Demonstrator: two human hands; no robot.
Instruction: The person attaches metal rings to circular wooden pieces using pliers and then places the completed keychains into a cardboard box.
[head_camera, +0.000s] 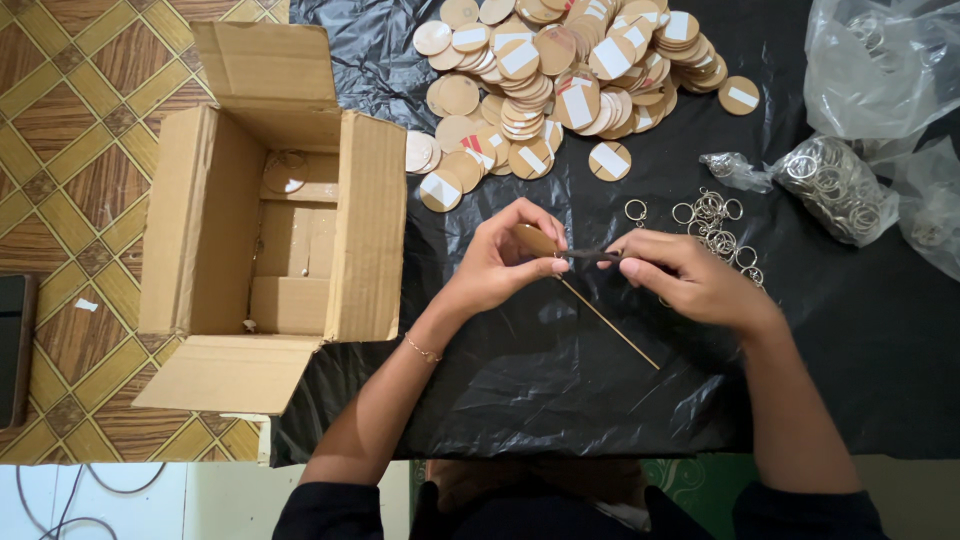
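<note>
wooden disc (533, 239): round, tan, pinched edge-on in the left hand's fingertips, between both hands over the black plastic sheet
left hand (500, 262): fingers curled and closed on the disc, thumb on the near side, thin bracelet at the wrist
right hand (690, 280): fingers mostly closed, thumb and forefinger gripping a small dark tool
dark tool (592, 255): thin, points from right hand toward the disc, tip at the disc's edge; exact kind cannot tell
thin stick (608, 323): light wood, lies slanted on the sheet just below both hands, apart from them
loose key rings (712, 222): metal, scattered just beyond the right hand, one single ring nearer the gap between the hands
bag of key rings (836, 186): clear plastic, full, further out to the right of the right hand
disc pile (560, 75): many wooden discs with white rectangles, heaped well beyond both hands
cardboard box (270, 230): open, flaps up, to the left of the left hand, one disc lying inside
black plastic sheet (560, 390): crinkled, covers the work surface under both hands
tiled floor (70, 150): brown and yellow pattern, left of the box
</note>
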